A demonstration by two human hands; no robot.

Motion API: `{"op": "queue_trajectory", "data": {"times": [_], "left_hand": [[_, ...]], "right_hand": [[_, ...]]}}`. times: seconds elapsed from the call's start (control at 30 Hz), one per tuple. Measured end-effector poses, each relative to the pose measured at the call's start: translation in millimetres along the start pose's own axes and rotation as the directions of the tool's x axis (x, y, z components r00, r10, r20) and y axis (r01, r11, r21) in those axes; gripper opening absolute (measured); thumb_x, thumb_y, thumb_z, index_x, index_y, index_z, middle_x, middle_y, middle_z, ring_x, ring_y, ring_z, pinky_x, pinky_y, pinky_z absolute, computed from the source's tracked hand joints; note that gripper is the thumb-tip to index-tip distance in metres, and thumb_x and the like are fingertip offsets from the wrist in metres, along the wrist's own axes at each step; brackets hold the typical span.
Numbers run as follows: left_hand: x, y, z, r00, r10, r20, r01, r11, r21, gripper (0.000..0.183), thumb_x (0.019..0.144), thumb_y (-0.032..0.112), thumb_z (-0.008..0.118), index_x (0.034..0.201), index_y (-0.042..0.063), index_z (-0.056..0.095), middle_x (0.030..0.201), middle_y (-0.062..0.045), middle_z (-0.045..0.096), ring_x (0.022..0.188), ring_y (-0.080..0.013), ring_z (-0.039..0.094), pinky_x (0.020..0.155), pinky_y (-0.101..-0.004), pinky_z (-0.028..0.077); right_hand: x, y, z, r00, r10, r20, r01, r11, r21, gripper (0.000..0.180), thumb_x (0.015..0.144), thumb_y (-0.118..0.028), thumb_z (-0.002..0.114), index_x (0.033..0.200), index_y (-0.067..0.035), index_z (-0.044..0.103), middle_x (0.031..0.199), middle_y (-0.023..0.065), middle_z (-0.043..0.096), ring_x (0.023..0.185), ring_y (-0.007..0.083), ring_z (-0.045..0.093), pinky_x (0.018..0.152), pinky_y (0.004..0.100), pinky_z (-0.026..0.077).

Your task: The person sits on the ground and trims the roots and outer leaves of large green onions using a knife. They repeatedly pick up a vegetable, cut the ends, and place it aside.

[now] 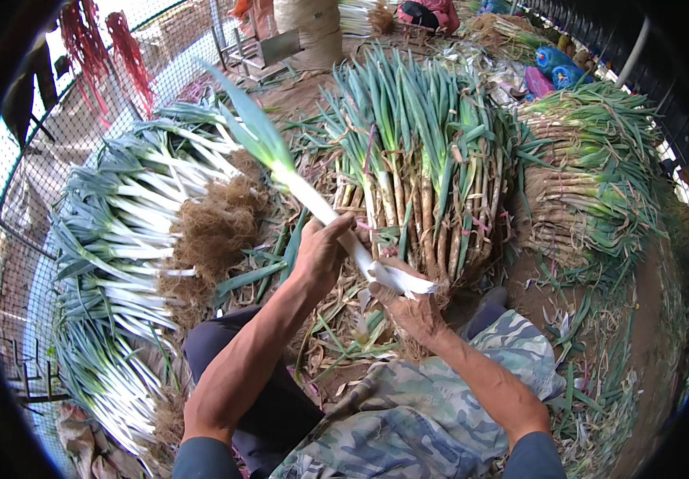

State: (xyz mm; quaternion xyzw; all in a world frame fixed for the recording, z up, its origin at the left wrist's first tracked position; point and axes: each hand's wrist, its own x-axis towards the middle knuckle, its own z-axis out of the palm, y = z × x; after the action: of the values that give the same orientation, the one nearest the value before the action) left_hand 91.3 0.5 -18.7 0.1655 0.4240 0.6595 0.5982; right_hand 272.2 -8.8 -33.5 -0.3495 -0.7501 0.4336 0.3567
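A long green onion (309, 196) slants across the middle of the head view, its green leaves up and to the left, its white stem bare and clean. My left hand (325, 242) is closed around the stem. Lower down, my right hand (410, 308) pinches a white outer layer (403, 280) that hangs partly loose from the stem. The root end is hidden at the right hand. Behind both hands stands a thick bundle of unpeeled green onions (422, 197), with brown, dirty stems and pink ties.
Cleaned green onions (140, 203) with brown roots (215, 224) lie piled at left. More unpeeled bundles (584, 203) are stacked at right. Dry leaf scraps (344, 353) litter the ground. Camouflage cloth (416, 413) covers my lap. A mesh fence (27, 173) curves along the left.
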Motion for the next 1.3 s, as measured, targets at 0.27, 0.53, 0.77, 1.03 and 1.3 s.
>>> {"op": "queue_trajectory", "data": {"times": [0.27, 0.53, 0.77, 1.03, 1.3], "left_hand": [[21, 26, -6, 0.968, 0.051, -0.244, -0.008, 0.985, 0.175, 0.018, 0.089, 0.008, 0.054, 0.099, -0.003, 0.046, 0.072, -0.006, 0.05, 0.054, -0.0128, 0.048, 0.047, -0.0266, 0.047], [75, 69, -76, 0.867, 0.262, -0.424, -0.164, 0.953, 0.254, 0.017, 0.088, 0.01, 0.06, 0.096, -0.002, 0.05, 0.065, -0.005, 0.048, 0.047, -0.0105, 0.046, 0.038, -0.0229, 0.04], [62, 61, -70, 0.994, 0.101, -0.034, -0.106, 0.948, -0.301, 0.011, 0.089, 0.01, 0.055, 0.089, 0.004, 0.046, 0.072, -0.003, 0.046, 0.057, -0.0127, 0.045, 0.049, -0.0262, 0.041], [44, 25, -17, 0.844, -0.02, 0.536, 0.287, 0.86, -0.421, 0.028, 0.088, 0.011, 0.051, 0.111, -0.005, 0.049, 0.081, -0.007, 0.051, 0.057, -0.0108, 0.041, 0.044, -0.0213, 0.038], [73, 56, -72, 0.965, 0.02, 0.263, 0.065, 0.949, -0.308, 0.018, 0.091, 0.009, 0.048, 0.101, -0.005, 0.045, 0.075, -0.004, 0.047, 0.05, -0.0074, 0.041, 0.037, -0.0193, 0.037]], "right_hand": [[9, -10, -6, 0.936, -0.144, 0.322, 0.227, 0.944, -0.239, 0.012, 0.087, -0.016, 0.06, 0.088, -0.004, 0.062, 0.059, 0.0104, 0.061, 0.05, 0.019, 0.061, 0.041, 0.0315, 0.046], [-111, 5, -1, 0.334, 0.183, 0.924, 0.262, 0.924, -0.278, 0.02, 0.07, -0.014, 0.059, 0.089, -0.011, 0.066, 0.073, 0.0139, 0.065, 0.069, 0.0294, 0.065, 0.06, 0.0394, 0.051], [-42, 32, -29, 0.846, 0.147, 0.512, 0.21, 0.792, -0.574, 0.041, 0.076, -0.013, 0.066, 0.111, 0.005, 0.056, 0.106, 0.0243, 0.058, 0.103, 0.037, 0.057, 0.081, 0.0437, 0.05], [24, -18, -3, 0.847, -0.049, 0.529, -0.167, 0.921, 0.353, 0.068, 0.09, -0.039, 0.058, 0.137, 0.005, 0.034, 0.132, 0.0206, 0.048, 0.123, 0.0251, 0.046, 0.106, 0.0366, 0.033], [-49, -41, -6, 0.676, -0.057, 0.735, 0.29, 0.937, -0.194, 0.028, 0.094, -0.028, 0.051, 0.09, -0.004, 0.065, 0.069, 0.0139, 0.063, 0.062, 0.0209, 0.061, 0.058, 0.0398, 0.047]]}}
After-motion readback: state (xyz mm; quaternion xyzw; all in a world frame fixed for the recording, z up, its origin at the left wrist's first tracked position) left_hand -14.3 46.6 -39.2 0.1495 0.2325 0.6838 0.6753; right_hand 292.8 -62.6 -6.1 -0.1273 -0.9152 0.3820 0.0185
